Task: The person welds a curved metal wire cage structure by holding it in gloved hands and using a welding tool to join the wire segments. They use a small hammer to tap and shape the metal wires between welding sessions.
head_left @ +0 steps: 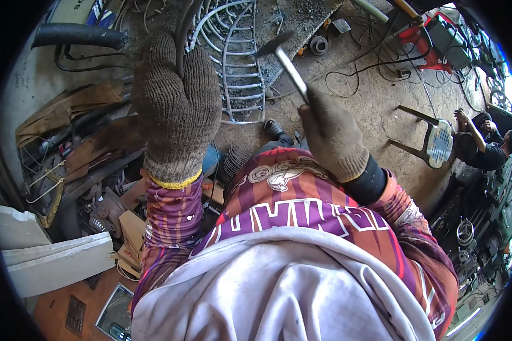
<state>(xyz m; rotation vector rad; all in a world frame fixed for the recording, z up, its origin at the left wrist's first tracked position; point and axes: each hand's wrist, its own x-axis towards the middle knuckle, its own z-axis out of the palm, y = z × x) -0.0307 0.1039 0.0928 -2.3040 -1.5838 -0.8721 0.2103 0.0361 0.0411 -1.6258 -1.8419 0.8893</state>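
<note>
Both of my hands wear brown knitted work gloves. My left hand [176, 105] is raised close to the view, its fingers wrapped round a dark curved bar or cable [183, 28] that rises out of the grip; which of the two it is I cannot tell. In my right hand [335, 133] is a chipping hammer [290, 67] with a bright metal shank, its narrow head pointing up and away from me. Beyond the hands lies a metal grille [242, 74] of curved rails and several short crossbars, apart from the hammer.
Scrap metal and brown cloth [96, 148] are heaped at left, with white boards [62, 258] nearer me. A stool [438, 142] and a seated person [483, 142] are at right. Cables [358, 74] run over the floor toward a red and grey machine [438, 40]. A round metal part [319, 45] lies beyond.
</note>
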